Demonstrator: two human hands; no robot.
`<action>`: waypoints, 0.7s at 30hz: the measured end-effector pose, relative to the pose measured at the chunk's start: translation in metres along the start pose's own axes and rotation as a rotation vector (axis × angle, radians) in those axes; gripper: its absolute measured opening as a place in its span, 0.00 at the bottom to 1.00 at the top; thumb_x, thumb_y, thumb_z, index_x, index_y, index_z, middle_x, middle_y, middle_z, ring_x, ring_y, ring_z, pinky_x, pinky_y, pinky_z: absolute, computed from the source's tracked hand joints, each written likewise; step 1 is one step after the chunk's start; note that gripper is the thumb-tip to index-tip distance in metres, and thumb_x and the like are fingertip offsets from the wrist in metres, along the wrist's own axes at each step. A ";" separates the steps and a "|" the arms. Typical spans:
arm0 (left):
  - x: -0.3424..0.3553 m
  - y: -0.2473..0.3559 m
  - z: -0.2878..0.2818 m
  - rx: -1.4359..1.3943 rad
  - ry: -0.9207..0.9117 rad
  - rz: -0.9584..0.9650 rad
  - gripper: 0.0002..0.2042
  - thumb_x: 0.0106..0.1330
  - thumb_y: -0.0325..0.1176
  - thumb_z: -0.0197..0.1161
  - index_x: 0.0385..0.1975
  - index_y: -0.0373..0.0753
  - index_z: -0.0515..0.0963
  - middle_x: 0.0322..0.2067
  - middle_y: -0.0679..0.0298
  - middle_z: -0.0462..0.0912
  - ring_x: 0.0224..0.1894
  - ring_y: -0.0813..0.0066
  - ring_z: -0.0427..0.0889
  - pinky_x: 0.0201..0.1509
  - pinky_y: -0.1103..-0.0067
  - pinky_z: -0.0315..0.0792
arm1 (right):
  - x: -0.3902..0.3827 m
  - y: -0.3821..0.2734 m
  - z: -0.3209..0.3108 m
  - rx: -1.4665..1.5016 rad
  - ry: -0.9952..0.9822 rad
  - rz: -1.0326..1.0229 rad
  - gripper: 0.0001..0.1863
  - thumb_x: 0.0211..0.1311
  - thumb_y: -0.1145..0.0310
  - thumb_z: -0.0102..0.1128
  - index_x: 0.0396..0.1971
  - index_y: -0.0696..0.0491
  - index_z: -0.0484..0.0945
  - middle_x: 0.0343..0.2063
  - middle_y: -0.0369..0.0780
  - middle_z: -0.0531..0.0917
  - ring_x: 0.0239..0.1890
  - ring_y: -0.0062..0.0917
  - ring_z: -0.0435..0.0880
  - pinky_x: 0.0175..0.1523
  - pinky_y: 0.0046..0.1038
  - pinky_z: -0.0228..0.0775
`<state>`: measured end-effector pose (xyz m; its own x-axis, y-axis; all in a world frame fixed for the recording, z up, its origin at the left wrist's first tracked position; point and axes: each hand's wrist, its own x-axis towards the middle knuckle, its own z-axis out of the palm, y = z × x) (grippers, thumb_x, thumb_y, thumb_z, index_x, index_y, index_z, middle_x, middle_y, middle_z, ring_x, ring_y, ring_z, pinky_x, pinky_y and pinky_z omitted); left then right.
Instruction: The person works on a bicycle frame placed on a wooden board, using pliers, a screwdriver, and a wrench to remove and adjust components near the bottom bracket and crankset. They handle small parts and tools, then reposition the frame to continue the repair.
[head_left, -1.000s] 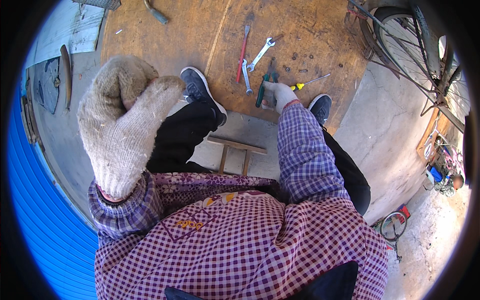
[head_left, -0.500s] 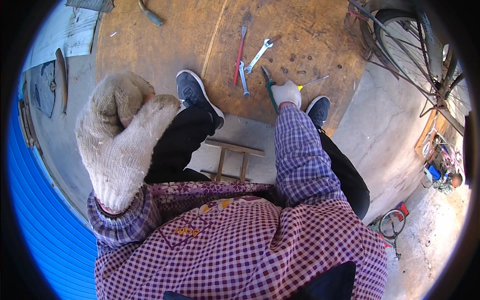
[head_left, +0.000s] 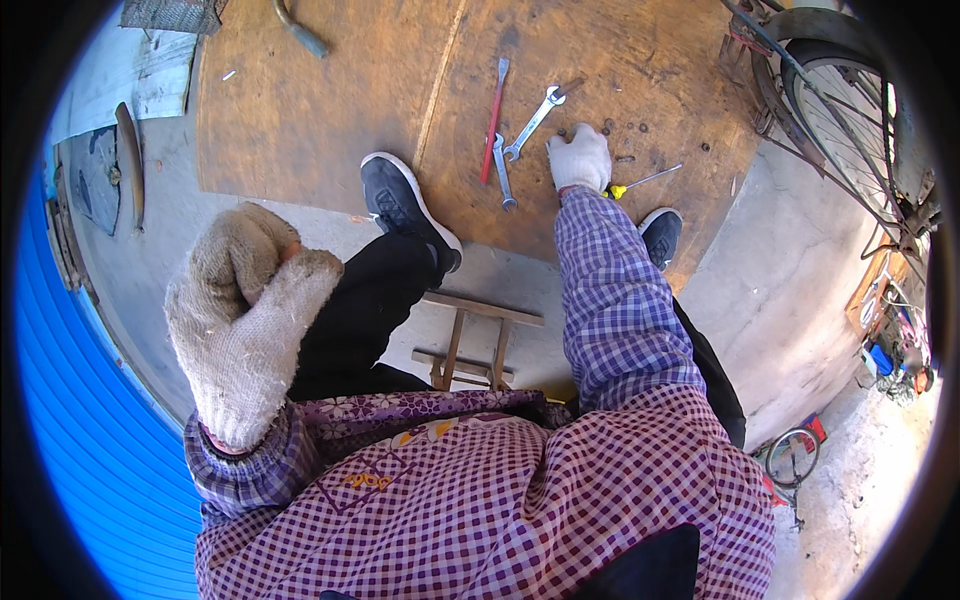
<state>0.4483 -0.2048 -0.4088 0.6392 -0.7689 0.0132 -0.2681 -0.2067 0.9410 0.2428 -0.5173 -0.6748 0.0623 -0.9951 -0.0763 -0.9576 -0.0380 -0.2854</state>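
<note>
Curling, knit-gloved left hand [head_left: 250, 320], right hand [head_left: 581, 162] were half-closed, any hold unclear; slim wrenches [head_left: 534, 123] were laid on wooden board [head_left: 330, 110].

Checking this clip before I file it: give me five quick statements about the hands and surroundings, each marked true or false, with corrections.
1. The left hand and right hand both wear gloves. True.
2. Two open-end wrenches and a yellow-handled screwdriver lie on the wooden board. True.
3. The screwdriver lies left of the wrenches. False: it lies right of them.
4. The left hand rests on the board. False: it is raised, apart from it.
5. A bicycle shows at the picture's right. True.
</note>
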 end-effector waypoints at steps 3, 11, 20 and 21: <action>-0.002 0.008 0.000 -0.078 -0.021 -0.014 0.21 0.54 0.14 0.72 0.22 0.41 0.62 0.29 0.64 0.74 0.33 0.79 0.71 0.37 0.79 0.69 | 0.005 -0.001 -0.015 0.043 -0.012 0.038 0.24 0.59 0.51 0.68 0.47 0.54 0.87 0.47 0.53 0.88 0.53 0.48 0.87 0.60 0.44 0.77; 0.000 0.033 -0.003 -0.055 -0.047 -0.007 0.22 0.56 0.14 0.72 0.22 0.41 0.60 0.29 0.64 0.74 0.33 0.80 0.72 0.37 0.79 0.71 | 0.016 -0.014 -0.049 -0.009 -0.101 0.106 0.24 0.61 0.53 0.67 0.49 0.56 0.86 0.50 0.55 0.86 0.56 0.49 0.85 0.61 0.46 0.77; 0.014 0.022 -0.018 0.101 -0.040 0.067 0.21 0.57 0.23 0.77 0.22 0.39 0.64 0.25 0.67 0.71 0.29 0.81 0.68 0.33 0.78 0.68 | -0.021 -0.037 -0.039 1.530 -0.607 0.272 0.13 0.77 0.61 0.57 0.51 0.54 0.79 0.33 0.36 0.78 0.30 0.21 0.75 0.31 0.24 0.66; 0.019 0.018 -0.019 0.155 -0.055 0.071 0.20 0.58 0.24 0.78 0.22 0.39 0.65 0.24 0.67 0.71 0.28 0.81 0.68 0.32 0.78 0.67 | -0.029 -0.046 -0.040 1.674 -0.687 0.259 0.13 0.79 0.61 0.56 0.52 0.53 0.76 0.35 0.37 0.77 0.31 0.24 0.74 0.32 0.26 0.65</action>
<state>0.4697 -0.2113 -0.3854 0.5755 -0.8159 0.0556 -0.4218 -0.2379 0.8749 0.2739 -0.4907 -0.6213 0.4798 -0.7349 -0.4794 0.2684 0.6431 -0.7172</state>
